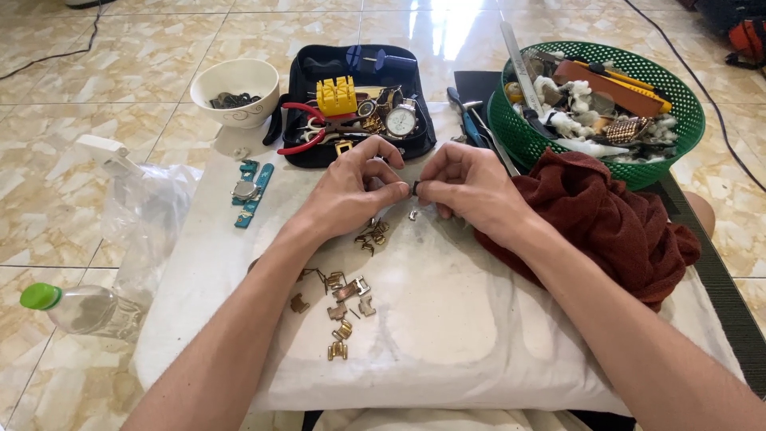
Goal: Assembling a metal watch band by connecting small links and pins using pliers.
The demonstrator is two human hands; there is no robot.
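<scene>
Both my hands meet over the middle of a white cloth-covered cushion. My left hand and my right hand pinch a tiny dark metal part between their fingertips. Just below the fingers lie several small brass watch-band links, and a second scatter of brass links lies nearer to me beside my left forearm.
A black tool case with red pliers, a yellow block and watches sits at the back. A white bowl stands left of it, a teal-strapped watch below. A green basket and dark red cloth are right; a plastic bottle lies left.
</scene>
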